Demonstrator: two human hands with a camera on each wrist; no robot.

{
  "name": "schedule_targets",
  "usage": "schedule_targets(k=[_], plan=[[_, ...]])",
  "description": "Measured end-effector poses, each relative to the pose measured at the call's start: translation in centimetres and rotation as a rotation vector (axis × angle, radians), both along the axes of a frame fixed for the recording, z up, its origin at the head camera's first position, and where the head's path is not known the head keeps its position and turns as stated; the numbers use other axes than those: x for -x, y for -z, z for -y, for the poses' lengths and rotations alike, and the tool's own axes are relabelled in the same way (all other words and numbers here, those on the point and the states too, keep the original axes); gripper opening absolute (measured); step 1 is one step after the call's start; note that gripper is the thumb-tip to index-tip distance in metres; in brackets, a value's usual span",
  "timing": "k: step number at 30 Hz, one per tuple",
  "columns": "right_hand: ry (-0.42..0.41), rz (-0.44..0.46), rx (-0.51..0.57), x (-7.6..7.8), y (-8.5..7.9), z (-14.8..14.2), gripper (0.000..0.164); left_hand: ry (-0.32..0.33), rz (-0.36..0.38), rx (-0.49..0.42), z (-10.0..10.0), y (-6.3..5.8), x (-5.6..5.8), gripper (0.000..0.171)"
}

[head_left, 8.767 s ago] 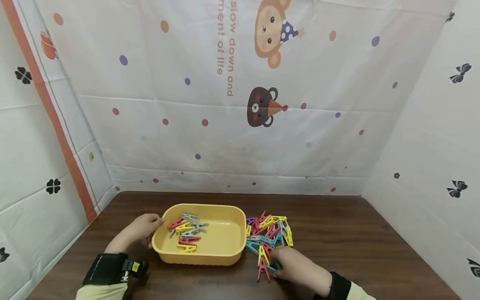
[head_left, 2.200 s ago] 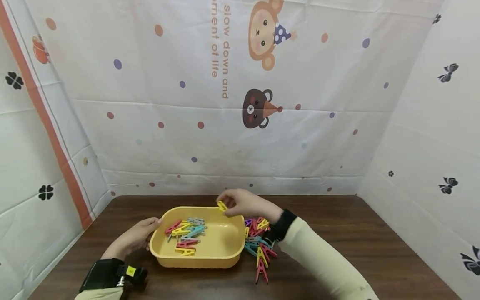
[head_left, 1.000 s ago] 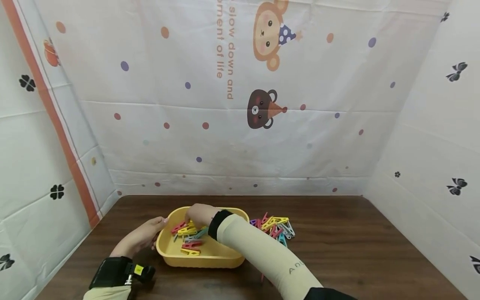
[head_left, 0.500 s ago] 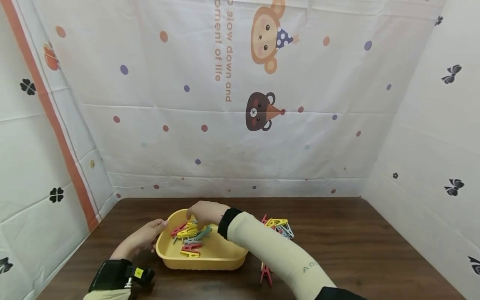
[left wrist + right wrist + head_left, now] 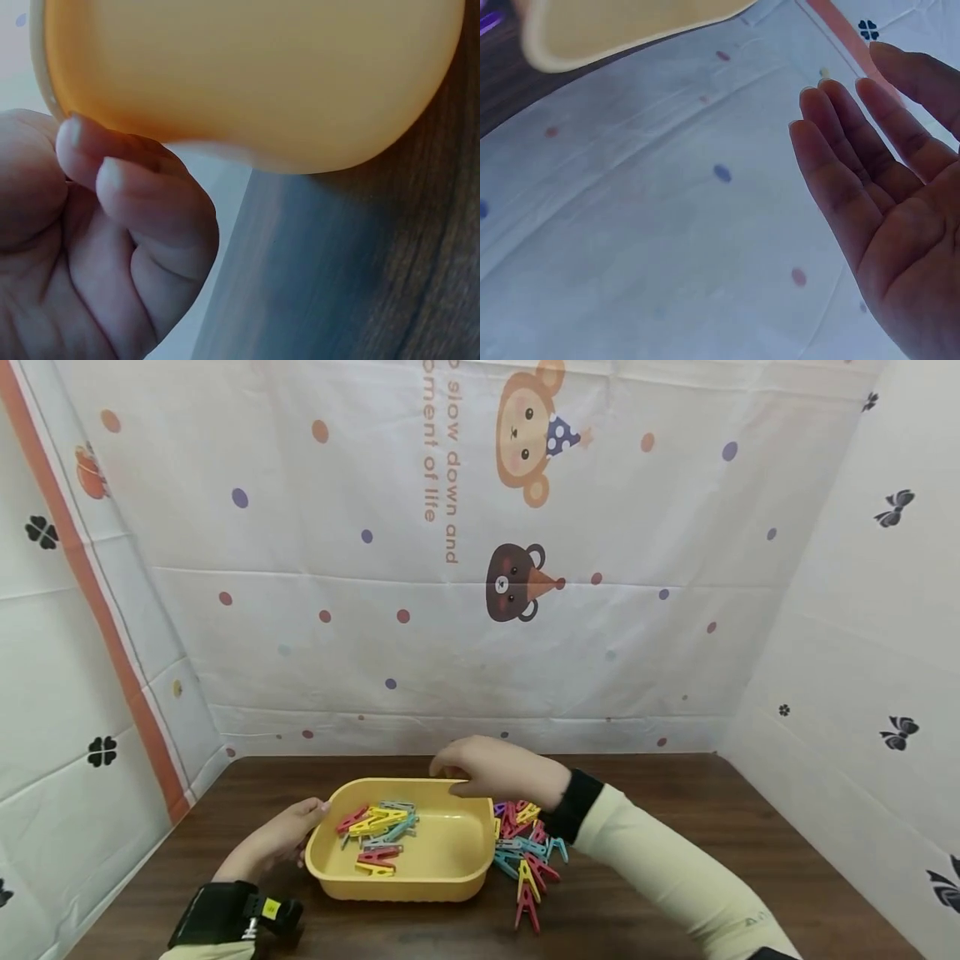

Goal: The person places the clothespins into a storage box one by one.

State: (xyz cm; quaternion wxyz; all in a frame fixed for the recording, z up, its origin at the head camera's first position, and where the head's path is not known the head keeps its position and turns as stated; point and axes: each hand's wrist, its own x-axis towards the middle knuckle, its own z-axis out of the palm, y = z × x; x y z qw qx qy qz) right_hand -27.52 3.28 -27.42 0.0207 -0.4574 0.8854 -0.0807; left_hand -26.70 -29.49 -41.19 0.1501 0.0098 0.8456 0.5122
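Observation:
A yellow plastic basin (image 5: 401, 890) stands on the table, with several coloured clothespins (image 5: 381, 821) lying in its left half. My left hand (image 5: 279, 833) holds the basin's left rim; in the left wrist view its curled fingers (image 5: 150, 196) meet the edge. Over the basin's back right corner hovers my right hand (image 5: 504, 770). The right wrist view shows that hand's palm and fingers (image 5: 832, 169) extended and holding nothing. Right of the basin lies a loose pile of red, yellow, blue and purple clothespins (image 5: 527, 866), partly hidden behind the right wrist.
The brown wooden table (image 5: 675, 860) runs under everything. A printed white cloth (image 5: 315, 652) hangs behind it and along both sides. A black strap with a small camera (image 5: 279, 913) is worn on the left wrist.
My right hand has lifted out of the basin and moved right, leaving a yellow clothespin on those inside. The left hand stays at the rim.

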Motion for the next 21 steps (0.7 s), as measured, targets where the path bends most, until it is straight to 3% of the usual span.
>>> schedule_targets(k=[5,13,21], plan=[[0.056,-0.002,0.030,-0.8,0.6,-3.9,0.025,0.000,-0.004,0.008,0.0,0.1,0.0,0.038],[0.260,0.017,0.068,-1.0,2.7,-9.1,0.028,-0.015,-0.013,0.029,0.0,-0.1,-0.2,0.038],[0.380,0.097,0.101,-0.5,6.1,-12.9,0.024,0.002,0.000,0.011,-0.1,-0.1,0.0,0.036]])
